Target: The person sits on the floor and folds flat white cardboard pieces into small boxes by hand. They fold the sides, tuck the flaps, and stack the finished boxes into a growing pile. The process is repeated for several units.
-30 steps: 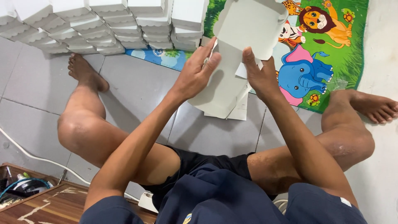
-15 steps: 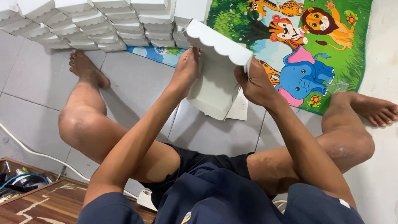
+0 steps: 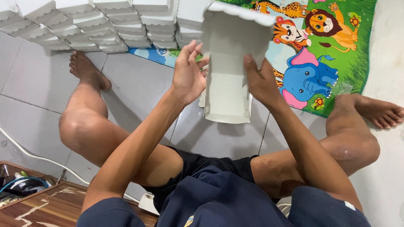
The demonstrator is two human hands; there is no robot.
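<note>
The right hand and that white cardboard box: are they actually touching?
Touching. The head view shows the right hand pressed against the side of the white cardboard box, fingers wrapped on its edge, no gap visible.
</note>
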